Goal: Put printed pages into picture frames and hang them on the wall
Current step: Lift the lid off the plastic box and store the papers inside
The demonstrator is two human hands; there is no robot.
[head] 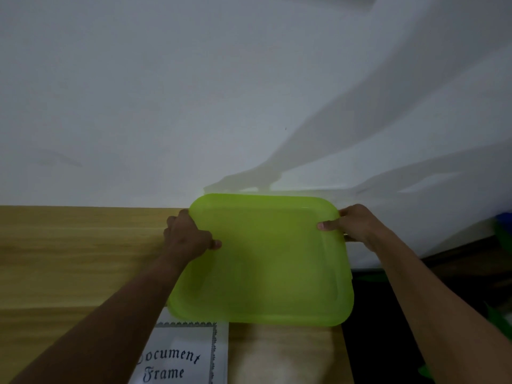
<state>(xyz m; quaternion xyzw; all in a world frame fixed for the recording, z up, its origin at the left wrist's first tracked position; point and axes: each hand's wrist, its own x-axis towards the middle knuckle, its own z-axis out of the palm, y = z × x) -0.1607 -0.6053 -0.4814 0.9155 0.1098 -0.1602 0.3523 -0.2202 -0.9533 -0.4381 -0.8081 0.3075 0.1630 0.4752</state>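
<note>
Left hand (188,236) and right hand (352,225) clasp one lime-green rounded plastic tray (266,267) by its side edges, thumbs on top. One white ornate-bordered "Document Frame" page (182,342) lies just below the tray.

left hand (188,236), right hand (352,225) gripping green tray (266,267), wooden table (69,259)

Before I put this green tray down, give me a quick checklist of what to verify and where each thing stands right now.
1. The left hand grips the green tray at its left edge: ok.
2. The right hand grips its right edge: ok.
3. Nothing loose on the tray: ok, none visible.
4. Tray clear of the Document Frame sheet: not ok, its near edge covers the sheet's top.
5. Tray wholly over the wooden table: cannot tell, its right corner shows past the table's edge.
</note>
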